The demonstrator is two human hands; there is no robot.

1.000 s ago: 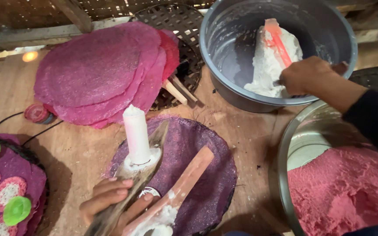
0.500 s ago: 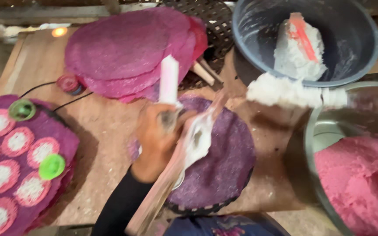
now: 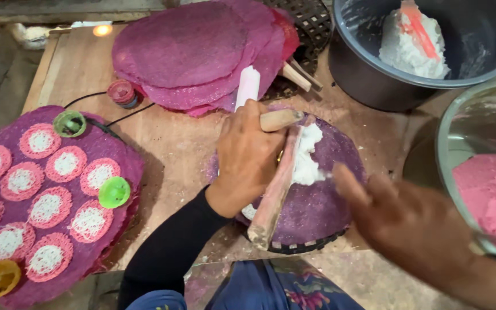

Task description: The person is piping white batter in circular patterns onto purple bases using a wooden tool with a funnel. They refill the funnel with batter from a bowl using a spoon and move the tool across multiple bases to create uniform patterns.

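- While the left hand clamps a wooden stick, white paste sits on the purple round sheet.
- Right hand hovers, fingers apart (blurred), touching nothing.
- Nearby: grey bowl, stacked pink sheets, green cutters on the surface.

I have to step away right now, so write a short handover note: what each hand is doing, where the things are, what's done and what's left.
Left hand: gripping a wooden-handled flat spreading stick beside a white candle-like cylinder.
Right hand: open, empty, hovering at the edge of the round purple sheet.
White paste lump: lying on that sheet against the stick, not spread.
Done: the big purple sheet on the left carries ringed white rounds.
Left: more white paste in the grey bowl, pink dough in the metal bowl, stacked pink sheets.
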